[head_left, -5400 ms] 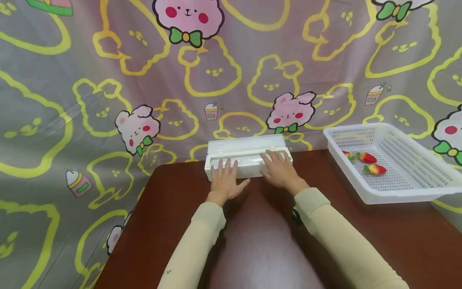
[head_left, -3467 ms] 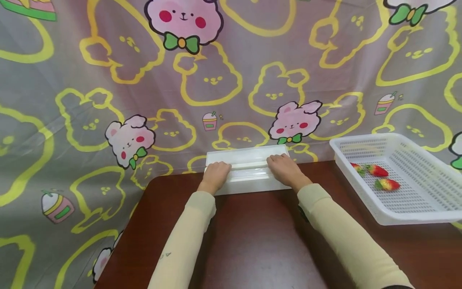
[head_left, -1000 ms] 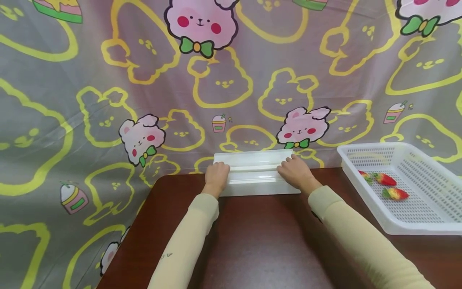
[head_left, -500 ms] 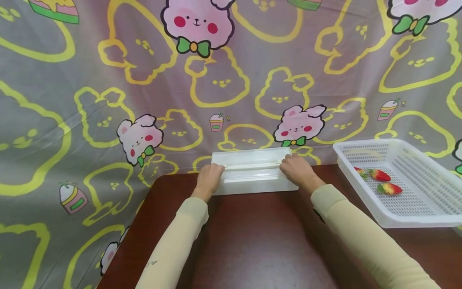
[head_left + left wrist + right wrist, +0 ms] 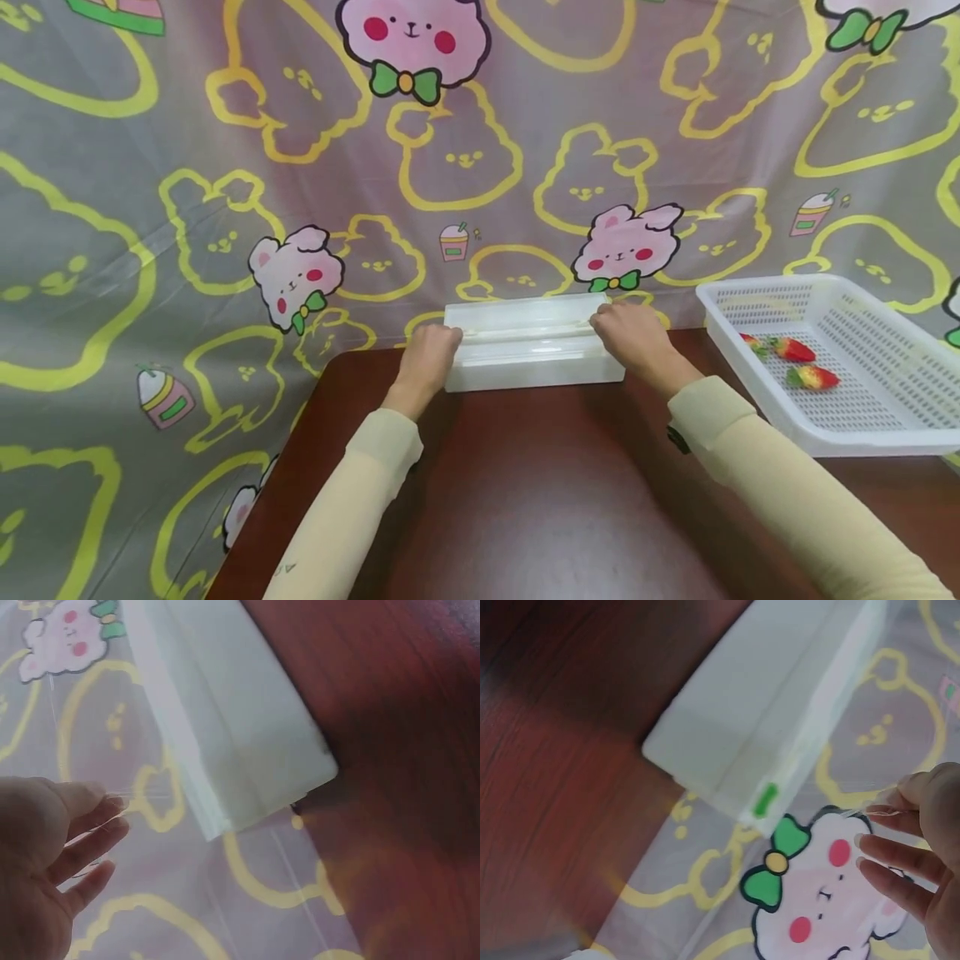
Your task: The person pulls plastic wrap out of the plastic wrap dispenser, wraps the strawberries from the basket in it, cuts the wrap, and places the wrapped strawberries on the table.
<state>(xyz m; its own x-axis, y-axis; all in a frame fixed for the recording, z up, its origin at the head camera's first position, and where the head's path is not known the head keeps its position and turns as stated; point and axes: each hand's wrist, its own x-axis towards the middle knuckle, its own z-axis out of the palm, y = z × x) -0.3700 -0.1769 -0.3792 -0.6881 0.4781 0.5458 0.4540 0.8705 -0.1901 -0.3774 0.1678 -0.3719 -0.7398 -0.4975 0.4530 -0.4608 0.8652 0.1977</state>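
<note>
A long white cling film box [image 5: 536, 375] stands at the back of the table, its lid [image 5: 525, 312] tipped back. Clear cling film [image 5: 525, 336] stretches across the box between my hands. My left hand [image 5: 429, 357] pinches the film's left end; the left wrist view shows film [image 5: 118, 804] between thumb and fingers, with the box [image 5: 232, 727] beyond. On the other side, my right hand [image 5: 637, 340] pinches the right end. In the right wrist view, film [image 5: 866, 811] trails from the thumb and forefinger, apart from the box end [image 5: 735, 720], which bears a green mark.
A white perforated basket [image 5: 795, 429] stands on the right, with several red strawberries [image 5: 814, 377] in it. The dark brown table [image 5: 525, 500] reaches back to a patterned curtain [image 5: 465, 150] right behind the box.
Earlier my hands lay spread over the box; then they gripped the film at its front. Since a second ago both have lifted slightly and drawn apart, pulling the film wider.
</note>
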